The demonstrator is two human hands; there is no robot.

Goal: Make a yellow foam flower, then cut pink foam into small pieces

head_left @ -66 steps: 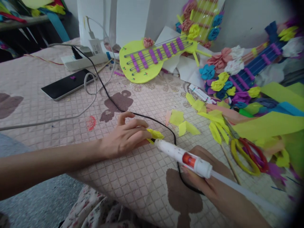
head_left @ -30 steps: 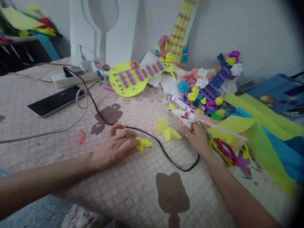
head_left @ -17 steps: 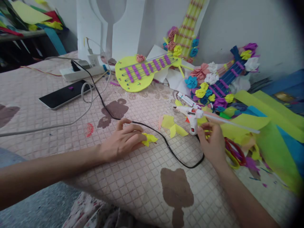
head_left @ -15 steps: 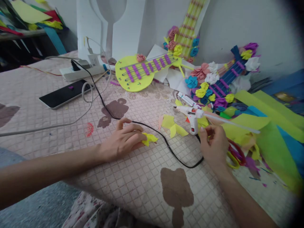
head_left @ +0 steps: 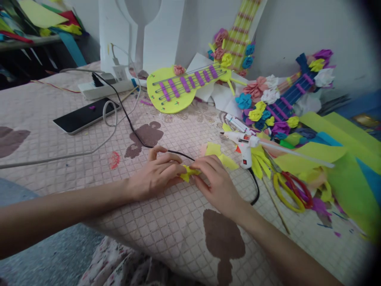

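Observation:
Between my two hands is a small folded piece of yellow paper, low over the patterned tablecloth. My left hand is closed on its left end, the wrist near the cloth. From the other side my right hand pinches its right end with thumb and fingers. My fingers cover part of the paper. A white hot glue gun with a clear glue stick lies to the right of my right hand, its black cord passing behind my hands. Loose yellow paper petals lie just beyond my fingers.
Scissors with red and yellow handles and a thin stick lie right, beside coloured paper sheets. Behind stand a yellow paper guitar and a blue flowered one. A phone and power strip are at left.
My right hand has moved left from beside the glue gun to the yellow paper and now pinches it. The left hand keeps its hold; the scissors and stick are uncovered.

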